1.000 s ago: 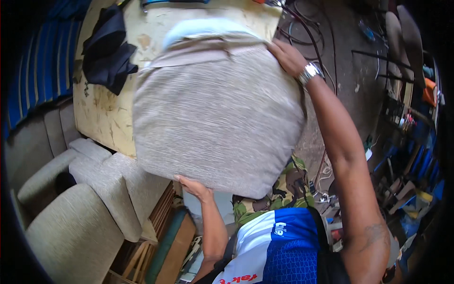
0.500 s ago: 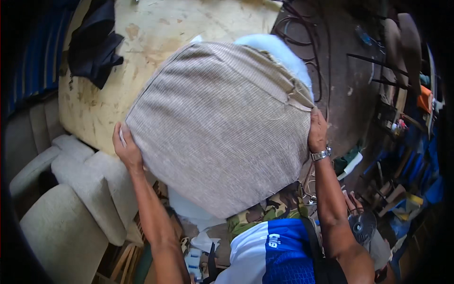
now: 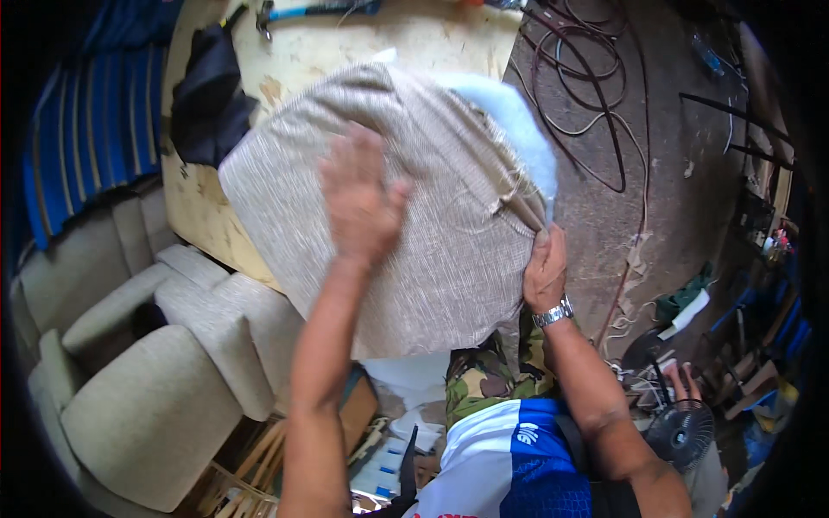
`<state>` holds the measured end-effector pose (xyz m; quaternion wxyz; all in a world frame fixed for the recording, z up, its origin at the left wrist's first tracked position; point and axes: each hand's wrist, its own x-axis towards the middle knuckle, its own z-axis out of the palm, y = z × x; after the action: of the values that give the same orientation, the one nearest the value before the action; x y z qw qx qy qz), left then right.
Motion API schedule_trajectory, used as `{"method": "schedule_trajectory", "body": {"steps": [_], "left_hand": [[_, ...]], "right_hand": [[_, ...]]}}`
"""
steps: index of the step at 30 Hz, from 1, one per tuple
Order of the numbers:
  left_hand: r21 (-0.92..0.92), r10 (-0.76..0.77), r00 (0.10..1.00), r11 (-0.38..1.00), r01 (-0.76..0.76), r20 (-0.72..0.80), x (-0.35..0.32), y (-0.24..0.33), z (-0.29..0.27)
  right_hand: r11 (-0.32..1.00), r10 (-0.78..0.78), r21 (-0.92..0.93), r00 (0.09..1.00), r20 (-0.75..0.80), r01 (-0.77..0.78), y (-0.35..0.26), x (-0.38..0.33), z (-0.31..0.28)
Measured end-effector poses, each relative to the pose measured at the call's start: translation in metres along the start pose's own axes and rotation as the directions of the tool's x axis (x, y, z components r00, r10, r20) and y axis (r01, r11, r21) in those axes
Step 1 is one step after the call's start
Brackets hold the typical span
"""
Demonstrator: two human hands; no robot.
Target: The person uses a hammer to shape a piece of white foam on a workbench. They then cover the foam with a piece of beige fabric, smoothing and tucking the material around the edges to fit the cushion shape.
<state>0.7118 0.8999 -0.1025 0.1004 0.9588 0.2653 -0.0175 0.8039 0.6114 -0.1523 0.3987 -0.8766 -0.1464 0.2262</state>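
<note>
A large cushion in ribbed grey-beige fabric lies in front of me, its near part reaching past the edge of the wooden table. My left hand is flat on its top, slightly blurred, with the fingers stretched out. At the cushion's right edge my right hand, with a metal watch on the wrist, grips the fabric cover between thumb and fingers. From there a frayed, folded seam runs up the right side. Pale blue-white padding sticks out beyond that seam.
A dark cloth and a blue-handled hammer lie on the table. Beige upholstered seats stand at the left. Coiled hoses lie on the floor at the right. A black fan stands at the lower right.
My left hand has left the cushion's left edge and now lies on its top. The cushion has turned and shifted slightly; my right hand still holds its right edge, a little lower and further left.
</note>
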Motion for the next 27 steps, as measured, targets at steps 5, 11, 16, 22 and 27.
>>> {"method": "schedule_trajectory", "body": {"steps": [5,11,16,22,27], "left_hand": [[-0.039,0.36,0.932,0.933,-0.358,0.04,0.021,0.016,-0.018],[-0.095,0.704,0.709,0.703,-0.704,-0.044,0.099,0.01,-0.028],[0.019,0.847,0.518,0.519,-0.854,0.121,0.134,0.008,-0.04],[-0.057,0.892,0.451,0.451,-0.891,0.016,0.159,0.021,-0.026],[-0.023,0.866,0.5,0.499,-0.866,-0.005,0.158,0.022,-0.028]], "right_hand": [[0.882,-0.416,-0.284,0.905,-0.092,0.376,-0.029,0.018,-0.021],[0.829,-0.487,-0.267,0.869,0.089,0.492,-0.045,0.029,-0.026],[0.895,-0.406,-0.205,0.914,-0.012,0.395,-0.068,0.033,-0.02],[0.894,-0.366,-0.322,0.922,-0.126,0.311,-0.084,0.063,0.0],[0.885,-0.383,-0.344,0.91,-0.158,0.313,-0.083,0.078,0.004]]}}
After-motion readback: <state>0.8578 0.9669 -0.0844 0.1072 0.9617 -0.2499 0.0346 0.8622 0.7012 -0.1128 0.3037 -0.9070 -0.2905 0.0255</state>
